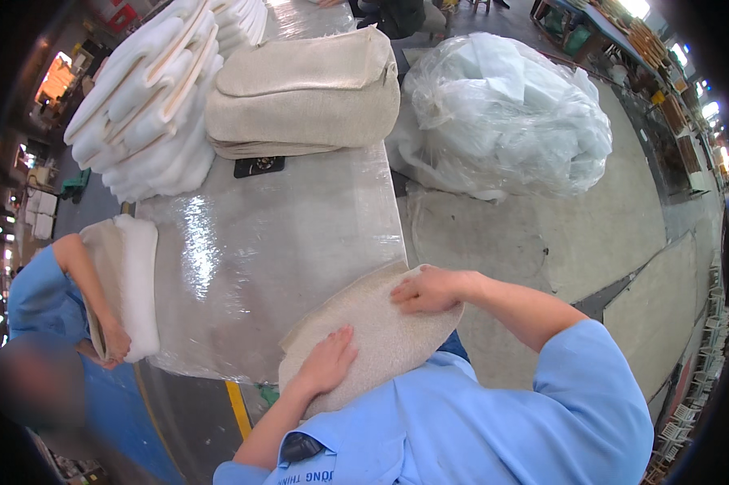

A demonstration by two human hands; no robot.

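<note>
A beige fabric cover (381, 335) with a rounded outline lies against my front, across the near right corner of the table. Flat on its near left part rests my left hand (330, 358), fingers stretched out. My right hand (429, 289) presses on the cover's far right part, its fingers pointing left and slightly spread. A layered edge shows along the cover's far left side. Whether anything is inside the cover cannot be seen.
The plastic-wrapped table (300, 218) bears a folded beige fabric stack (304, 97), a small black device (259, 166) and white padding (150, 97). A plastic-wrapped white bundle (510, 121) stands right. At left, a co-worker (45, 283) handles beige fabric and a white pad (141, 287).
</note>
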